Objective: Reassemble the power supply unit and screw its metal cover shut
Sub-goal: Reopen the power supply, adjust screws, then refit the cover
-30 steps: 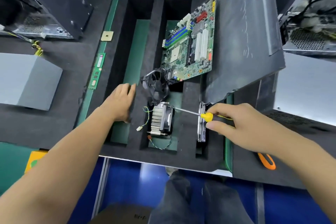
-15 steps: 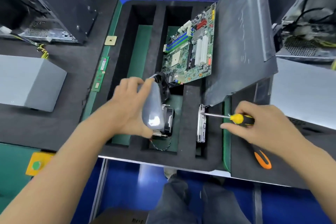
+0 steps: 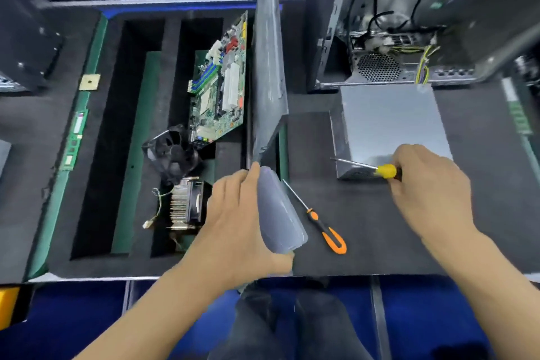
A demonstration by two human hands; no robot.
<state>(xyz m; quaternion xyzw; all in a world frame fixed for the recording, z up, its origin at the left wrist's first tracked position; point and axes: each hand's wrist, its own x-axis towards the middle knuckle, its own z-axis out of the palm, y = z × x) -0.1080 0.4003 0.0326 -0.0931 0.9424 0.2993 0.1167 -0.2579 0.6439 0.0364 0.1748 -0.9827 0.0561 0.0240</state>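
Note:
The grey metal power supply unit (image 3: 388, 123) lies on the black mat at right, in front of an open computer case (image 3: 409, 23). My right hand (image 3: 426, 187) grips a yellow-handled screwdriver (image 3: 385, 170); its shaft points left across the unit's near edge. My left hand (image 3: 239, 219) holds a flat grey translucent box (image 3: 277, 213) on edge, just left of the mat's middle. What the box contains cannot be seen. A second screwdriver with an orange and black handle (image 3: 324, 228) lies on the mat beside the box.
A black foam tray (image 3: 122, 137) at left holds a green motherboard (image 3: 222, 88), a black fan (image 3: 172, 152) and a heatsink cooler (image 3: 187, 204). A large grey case panel (image 3: 267, 67) stands upright between tray and mat. A RAM stick (image 3: 74, 140) lies along the tray's left edge.
My left hand lifted the grey box out of the tray and carried it right to the mat. My right hand moved the yellow screwdriver right to the power supply unit. The view shifted right.

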